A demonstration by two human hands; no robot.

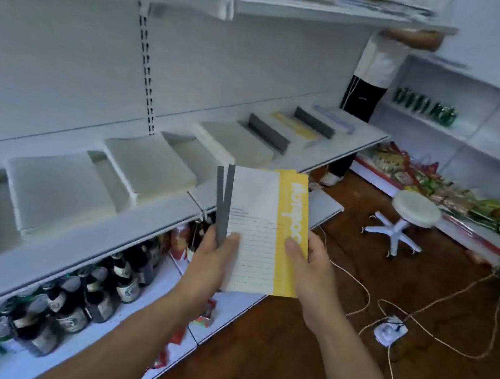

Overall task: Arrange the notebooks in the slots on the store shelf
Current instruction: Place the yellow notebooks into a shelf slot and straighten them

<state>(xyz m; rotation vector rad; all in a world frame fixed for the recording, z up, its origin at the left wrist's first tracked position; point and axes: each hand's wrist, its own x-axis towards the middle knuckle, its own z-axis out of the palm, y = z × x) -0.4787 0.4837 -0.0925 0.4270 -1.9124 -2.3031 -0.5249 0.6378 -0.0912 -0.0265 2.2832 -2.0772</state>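
Note:
I hold a small stack of notebooks upright in front of the shelf; the front notebook (264,225) is white with ruled lines and a yellow band on its right side. Grey-edged notebooks (223,198) stick out on the stack's left. My left hand (213,256) grips the stack's lower left, thumb on the cover. My right hand (307,273) grips its lower right edge, thumb on the yellow band. The middle shelf (121,227) carries white notebook stacks (149,165) lying between dividers. Farther right on it lie a yellow notebook (295,126) and grey dividers (268,133).
Bottles (97,289) fill the lower shelf. Another person (377,64) stands at the shelf's far end. A white stool (410,217), a power strip (391,329) and loose cords lie on the wooden floor. Snack packs (427,180) line the right shelf's base. Cartons sit on the top shelf.

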